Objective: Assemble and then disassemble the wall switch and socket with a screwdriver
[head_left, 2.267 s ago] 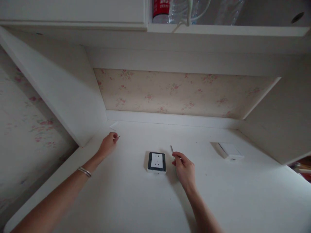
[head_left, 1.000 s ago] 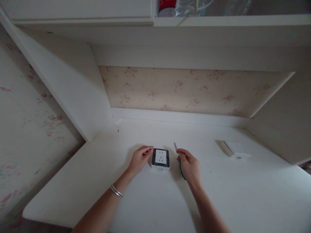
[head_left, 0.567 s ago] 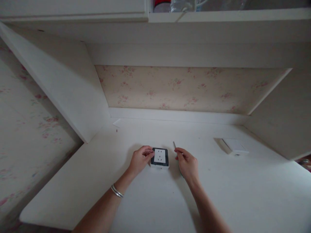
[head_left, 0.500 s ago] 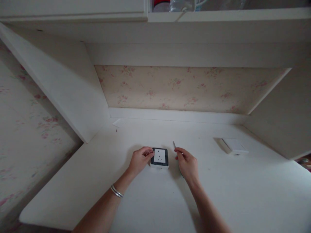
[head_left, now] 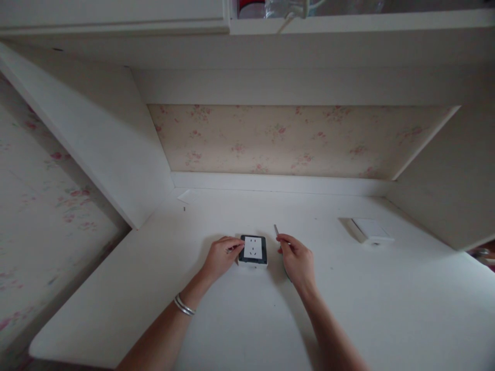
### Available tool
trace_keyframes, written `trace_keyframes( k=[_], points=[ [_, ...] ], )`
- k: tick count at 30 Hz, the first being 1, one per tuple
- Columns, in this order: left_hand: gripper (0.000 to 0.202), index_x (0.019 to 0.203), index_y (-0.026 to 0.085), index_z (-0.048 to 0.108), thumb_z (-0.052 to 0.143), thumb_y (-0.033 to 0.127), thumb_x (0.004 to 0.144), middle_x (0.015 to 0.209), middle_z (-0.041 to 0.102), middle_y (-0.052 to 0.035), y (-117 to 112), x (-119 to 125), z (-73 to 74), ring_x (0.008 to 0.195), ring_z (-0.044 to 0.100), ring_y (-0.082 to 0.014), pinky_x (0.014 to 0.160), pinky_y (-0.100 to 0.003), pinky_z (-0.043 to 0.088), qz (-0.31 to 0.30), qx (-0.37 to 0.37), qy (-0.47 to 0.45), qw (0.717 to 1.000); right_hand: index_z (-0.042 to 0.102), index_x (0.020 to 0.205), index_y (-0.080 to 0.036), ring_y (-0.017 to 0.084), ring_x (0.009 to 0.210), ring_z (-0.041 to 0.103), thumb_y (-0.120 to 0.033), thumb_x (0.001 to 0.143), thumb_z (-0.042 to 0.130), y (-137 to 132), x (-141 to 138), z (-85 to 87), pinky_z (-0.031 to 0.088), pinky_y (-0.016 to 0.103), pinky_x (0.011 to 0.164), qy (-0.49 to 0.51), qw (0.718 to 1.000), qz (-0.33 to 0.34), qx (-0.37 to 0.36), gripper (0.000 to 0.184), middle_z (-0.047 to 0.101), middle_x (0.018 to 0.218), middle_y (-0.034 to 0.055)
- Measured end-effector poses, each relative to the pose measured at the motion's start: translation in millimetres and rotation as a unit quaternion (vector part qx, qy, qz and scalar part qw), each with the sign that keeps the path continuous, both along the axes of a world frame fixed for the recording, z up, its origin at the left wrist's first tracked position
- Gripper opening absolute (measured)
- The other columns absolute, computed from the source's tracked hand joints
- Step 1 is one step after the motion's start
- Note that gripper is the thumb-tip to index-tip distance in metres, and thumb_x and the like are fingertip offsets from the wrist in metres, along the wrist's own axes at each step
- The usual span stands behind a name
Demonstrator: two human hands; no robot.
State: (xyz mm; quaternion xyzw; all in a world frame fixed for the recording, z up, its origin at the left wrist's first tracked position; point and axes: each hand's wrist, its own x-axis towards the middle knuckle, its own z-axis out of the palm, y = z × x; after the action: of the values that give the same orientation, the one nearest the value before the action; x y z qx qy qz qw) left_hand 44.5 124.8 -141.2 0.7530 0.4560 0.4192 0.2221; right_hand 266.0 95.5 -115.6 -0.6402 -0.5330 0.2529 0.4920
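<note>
A wall socket (head_left: 252, 248) with a white face and a dark frame lies face up on a white mounting box on the desk. At its left edge is my left hand (head_left: 222, 256), thumb and fingers pinched together at the dark frame. Whatever is between those fingertips is too small to make out. To the right of the socket, apart from it, my right hand (head_left: 297, 260) is closed around a screwdriver (head_left: 276, 230). Its metal shaft points up and away, and a bit of dark green handle shows below the hand.
A white switch-like box (head_left: 371, 230) sits on the desk (head_left: 247, 319) at the right. Toward the back left lie a thin white plate (head_left: 187, 196) and a tiny dark piece, perhaps a screw (head_left: 184, 209). Cabinet panels (head_left: 96, 123) flank the desk, with a shelf overhead.
The view has shifted very slightly. Both hands, the socket and the screwdriver keep nearly the same places, with the left fingers still pinched at the frame.
</note>
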Motion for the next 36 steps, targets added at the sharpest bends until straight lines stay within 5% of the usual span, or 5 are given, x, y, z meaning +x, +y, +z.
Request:
trace_keyframes(
  k=[14,36],
  points=[
    [0.033,0.093,0.023,0.073,0.049,0.004,0.079,0.098,0.068,-0.0038,-3.6,-3.1,0.7,0.09,0.063,-0.0148,0.085,-0.028,0.052,-0.023,0.025,0.031,0.999,0.069,0.092,-0.02,0.019,0.065,0.065,-0.035,0.081,0.044,0.1,0.0,-0.3,0.047,0.03,0.064,-0.007,1.0,0.008,-0.005,0.032,0.071,0.087,0.0058],
    [0.032,0.097,0.024,0.072,0.048,0.01,0.083,0.101,0.068,-0.0034,-9.0,-1.3,3.2,0.091,0.063,-0.0153,0.085,-0.028,0.053,-0.017,0.032,0.041,0.999,0.069,0.091,-0.02,0.018,0.069,0.065,-0.035,0.081,0.043,1.5,0.7,-3.8,0.048,0.03,0.068,-0.027,1.0,0.01,0.008,0.031,0.071,0.089,0.0049]
  ],
)
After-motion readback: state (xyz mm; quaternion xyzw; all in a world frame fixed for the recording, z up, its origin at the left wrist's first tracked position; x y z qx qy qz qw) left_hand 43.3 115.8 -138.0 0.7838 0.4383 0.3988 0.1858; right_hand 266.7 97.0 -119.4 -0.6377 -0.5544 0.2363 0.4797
